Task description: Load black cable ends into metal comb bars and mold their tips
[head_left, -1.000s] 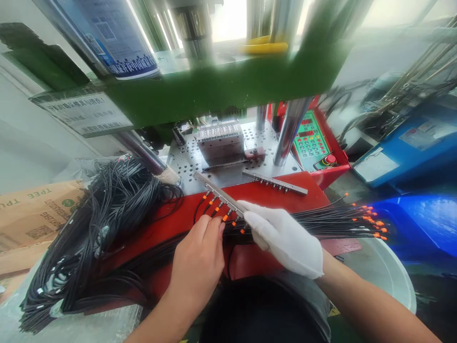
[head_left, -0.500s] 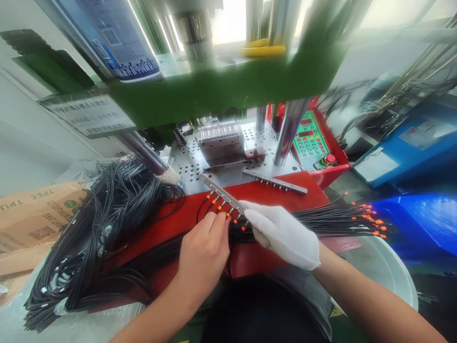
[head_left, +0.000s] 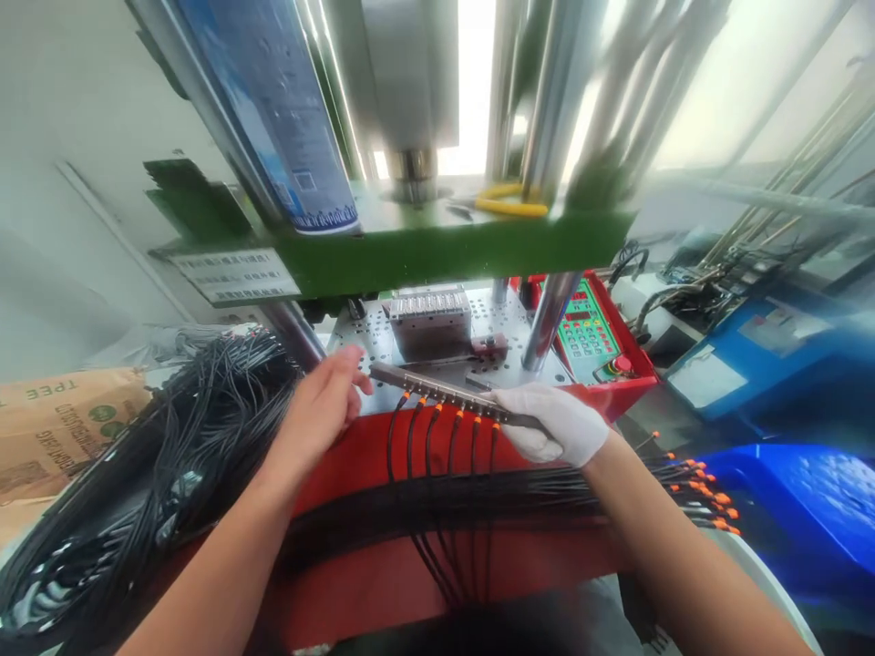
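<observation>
My right hand (head_left: pixel 553 424), in a white glove, grips the right end of a long metal bar (head_left: pixel 444 387). Along the bar's lower edge sits a row of pins with orange-tipped black cables (head_left: pixel 429 446) hanging down from them. My bare left hand (head_left: pixel 332 396) is just off the bar's left end, its fingers partly curled and apart, with nothing in them. A second metal bar (head_left: pixel 480 383) lies behind, mostly hidden by the held one. Beyond it, a metal mould block (head_left: pixel 432 328) sits on the press's perforated plate (head_left: pixel 365 342).
A green press crossbeam (head_left: pixel 424 255) spans above the plate, bearing yellow-handled pliers (head_left: pixel 512 200) and a blue can (head_left: pixel 280 118). Black cable bundles (head_left: pixel 225 410) are heaped at left; others (head_left: pixel 547 487) cross the red table (head_left: pixel 342 583). A control panel (head_left: pixel 588 328) and blue bin (head_left: pixel 799 510) stand right.
My left hand has left the orange cable ends and moved left, past the bar's end. The bar has turned closer to level and sits nearer the plate, cables hanging. The head view has tilted up.
</observation>
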Demonstrator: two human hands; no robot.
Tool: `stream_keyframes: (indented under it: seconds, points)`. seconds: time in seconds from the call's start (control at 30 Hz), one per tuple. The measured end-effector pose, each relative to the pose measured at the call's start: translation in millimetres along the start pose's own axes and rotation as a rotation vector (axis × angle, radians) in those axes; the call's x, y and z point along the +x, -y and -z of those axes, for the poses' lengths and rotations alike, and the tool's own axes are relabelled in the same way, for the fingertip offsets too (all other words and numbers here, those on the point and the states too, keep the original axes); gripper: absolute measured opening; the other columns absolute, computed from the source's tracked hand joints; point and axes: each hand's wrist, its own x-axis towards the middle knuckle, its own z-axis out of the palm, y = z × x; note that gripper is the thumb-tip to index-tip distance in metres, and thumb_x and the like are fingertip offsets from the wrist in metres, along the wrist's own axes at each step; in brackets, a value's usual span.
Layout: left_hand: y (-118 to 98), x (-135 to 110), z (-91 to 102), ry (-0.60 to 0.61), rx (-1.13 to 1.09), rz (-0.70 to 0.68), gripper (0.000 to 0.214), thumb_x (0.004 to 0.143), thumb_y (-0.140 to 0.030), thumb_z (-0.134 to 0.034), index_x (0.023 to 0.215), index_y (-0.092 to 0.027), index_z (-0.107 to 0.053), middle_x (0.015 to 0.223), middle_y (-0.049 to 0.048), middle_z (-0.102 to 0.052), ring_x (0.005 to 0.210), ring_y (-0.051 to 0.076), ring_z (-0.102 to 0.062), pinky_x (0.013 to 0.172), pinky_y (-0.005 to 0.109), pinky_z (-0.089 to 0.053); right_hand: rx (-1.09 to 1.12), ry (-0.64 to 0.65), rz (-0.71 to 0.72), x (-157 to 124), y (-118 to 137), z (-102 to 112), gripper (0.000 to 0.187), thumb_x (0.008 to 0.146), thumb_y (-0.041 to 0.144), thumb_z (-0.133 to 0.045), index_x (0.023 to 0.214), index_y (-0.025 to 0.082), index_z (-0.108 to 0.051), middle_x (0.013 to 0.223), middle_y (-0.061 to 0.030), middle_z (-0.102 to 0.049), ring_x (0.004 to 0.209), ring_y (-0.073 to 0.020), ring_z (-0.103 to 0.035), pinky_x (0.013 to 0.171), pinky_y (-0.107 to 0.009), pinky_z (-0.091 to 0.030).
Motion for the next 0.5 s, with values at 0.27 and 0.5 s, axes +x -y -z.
stream_keyframes:
  seconds: [0.27, 0.5]
  points:
    - [25.5, 42.5, -11.7, 0.147, -0.471, 0.186, 0.027, 0.083, -0.041, -0.06, 0.078, -0.015, -0.054, 0.052, -0.0055, -0.043, 0.037, 0.003, -0.026, 0.036, 0.016, -0.016, -0.199, 0.069, -0.035, 52.9, 31.7, 20.8, 0.056, 0.09, 0.053, -0.045, 0.048, 0.017, -0.043, 0.035, 0.004, -0.036, 0.03, -0.0054, -0.028, 0.032, -0.022, -0.019]
    - [44.2, 110.7, -23.6, 0.061, -0.408, 0.161, 0.025, 0.086, -0.034, -0.051, 0.069, -0.017, -0.046, 0.049, -0.0059, -0.04, 0.035, 0.004, -0.025, 0.034, 0.018, -0.018, -0.197, -0.393, -0.029, 113.5, 52.5, 54.3, 0.028, 0.088, 0.038, -0.055, 0.085, 0.011, -0.058, 0.051, 0.0025, -0.05, 0.034, -0.0043, -0.032, 0.033, -0.018, -0.022]
